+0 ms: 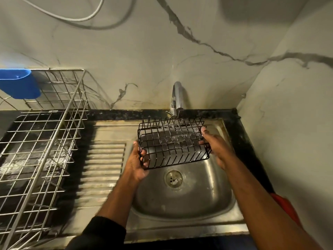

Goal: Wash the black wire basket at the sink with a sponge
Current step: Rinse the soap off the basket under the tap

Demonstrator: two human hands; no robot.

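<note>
The black wire basket hangs over the sink, under the tap, its long axis running left to right. The left hand grips its left end, the right hand its right end, fingers curled round the wires. No sponge shows.

One head-worn wide-angle view, looking forward and steeply down from above the sink basin, close over both forearms, left hand and right hand near frame centre, tap and marble wall beyond the hands, frame edges bowed
</note>
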